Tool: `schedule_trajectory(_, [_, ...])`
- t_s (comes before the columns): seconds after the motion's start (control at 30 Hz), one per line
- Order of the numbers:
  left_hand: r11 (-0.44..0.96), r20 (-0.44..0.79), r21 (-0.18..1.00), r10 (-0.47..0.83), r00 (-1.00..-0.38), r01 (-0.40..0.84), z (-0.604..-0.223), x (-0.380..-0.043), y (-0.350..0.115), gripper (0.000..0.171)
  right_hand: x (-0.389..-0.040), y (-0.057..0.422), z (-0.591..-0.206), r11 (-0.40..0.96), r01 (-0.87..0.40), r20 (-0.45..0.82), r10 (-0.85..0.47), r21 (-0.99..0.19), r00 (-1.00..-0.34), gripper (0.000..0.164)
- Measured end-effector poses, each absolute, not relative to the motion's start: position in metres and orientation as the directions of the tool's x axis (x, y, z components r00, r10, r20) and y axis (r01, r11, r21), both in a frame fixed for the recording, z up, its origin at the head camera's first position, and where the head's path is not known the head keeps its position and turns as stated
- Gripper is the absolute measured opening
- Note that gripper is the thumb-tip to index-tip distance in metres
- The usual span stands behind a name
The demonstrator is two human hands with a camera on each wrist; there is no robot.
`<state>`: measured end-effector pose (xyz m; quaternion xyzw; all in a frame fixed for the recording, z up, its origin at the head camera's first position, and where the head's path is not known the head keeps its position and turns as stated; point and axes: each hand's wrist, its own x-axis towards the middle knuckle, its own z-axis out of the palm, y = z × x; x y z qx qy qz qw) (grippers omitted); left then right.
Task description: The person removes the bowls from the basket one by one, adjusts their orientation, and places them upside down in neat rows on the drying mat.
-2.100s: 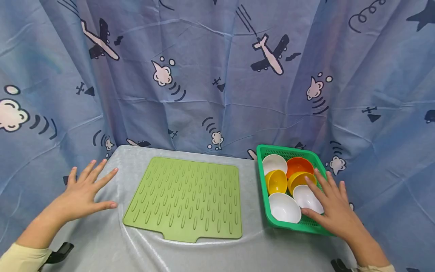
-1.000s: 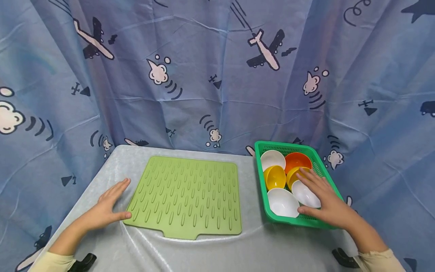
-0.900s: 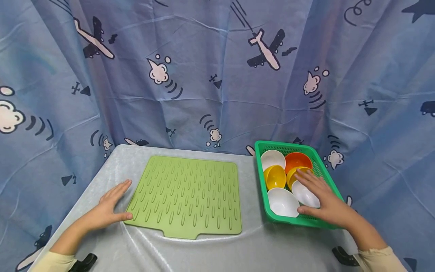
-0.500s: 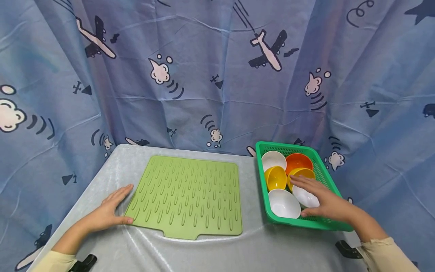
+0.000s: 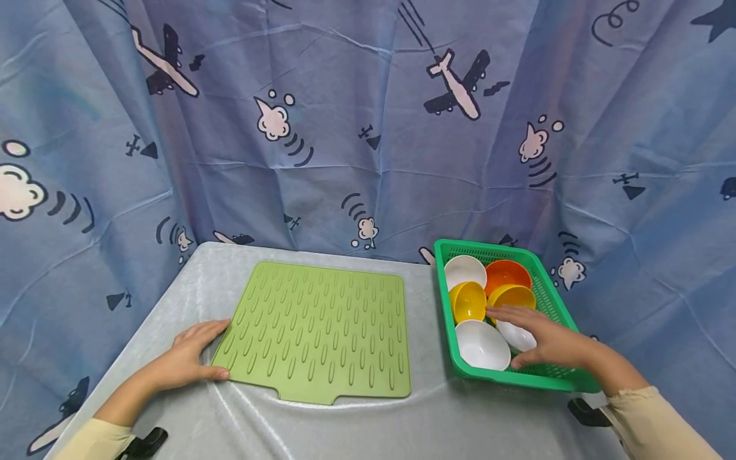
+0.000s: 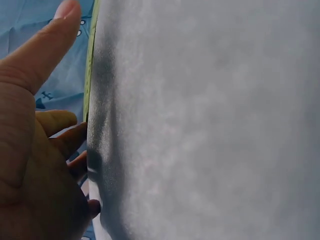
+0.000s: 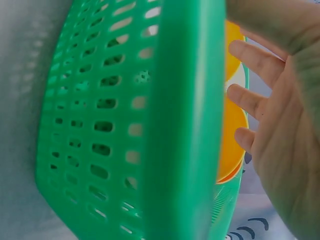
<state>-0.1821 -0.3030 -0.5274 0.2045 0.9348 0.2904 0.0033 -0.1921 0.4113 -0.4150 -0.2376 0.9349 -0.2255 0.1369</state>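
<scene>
My left hand (image 5: 183, 361) is at the left edge of a light green ridged mat (image 5: 322, 332), its fingers loosely extended and the thumb by the mat's front left corner. In the left wrist view the mat's thin green edge (image 6: 89, 75) shows beyond the thumb. Over the right side of a green plastic basket (image 5: 451, 345), my right hand (image 5: 554, 344) hovers with fingers spread and nothing held. Beneath it sits a white bowl (image 5: 513, 336), partly hidden by the fingers. A yellow bowl (image 5: 512, 296) lies just behind those fingertips.
The basket also holds another yellow bowl (image 5: 468, 303), an orange bowl (image 5: 508, 275), a white bowl (image 5: 464, 271) at the back and a white bowl (image 5: 483, 346) in front. A grey cloth (image 5: 345, 434) covers the table; a blue patterned curtain (image 5: 322, 83) hangs behind.
My left hand has come down and right to the mat's edge. My right hand has lowered over the basket and turned leftward. The mat and bowls stay as they were.
</scene>
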Motion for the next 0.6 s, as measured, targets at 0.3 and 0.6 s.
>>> schedule_trajectory(0.3, [0.77,0.123,0.503,0.385,-0.915,0.392,-0.525,-0.185,-0.3,0.101,-0.198,0.408,-0.42,0.808,-0.354,-0.226,-0.499,-0.47,-0.837,0.095])
schedule_trajectory(0.6, [0.782,0.101,0.466,0.417,-0.903,0.414,-0.526,-0.187,-0.302,0.108,-0.203,0.405,-0.428,0.802,-0.408,-0.217,-0.534,-0.437,-0.817,0.099])
